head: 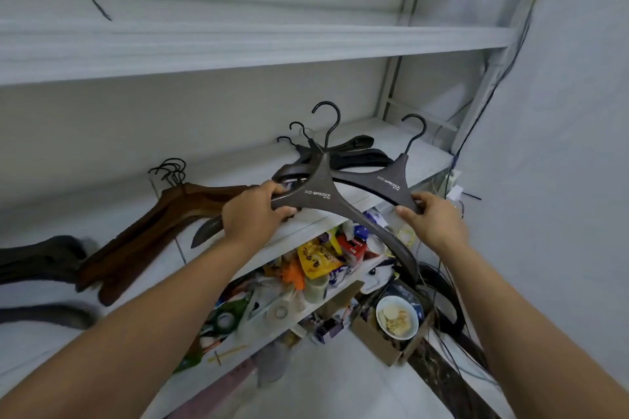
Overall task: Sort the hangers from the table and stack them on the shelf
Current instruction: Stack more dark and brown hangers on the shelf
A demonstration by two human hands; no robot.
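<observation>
A brown stack [153, 224] lies sorted at the left of the shelf [384, 139]. The left grip [253, 214] holds one grey hanger [316, 194] by its arm. The right grip [434, 221] pinches the end of a second hanger [388, 182]. Both hangers hover over the shelf, in front of a dark stack [354, 151]. The task appears well along; these two are not yet placed. The shelf is white, beside a white wall [561, 146].
</observation>
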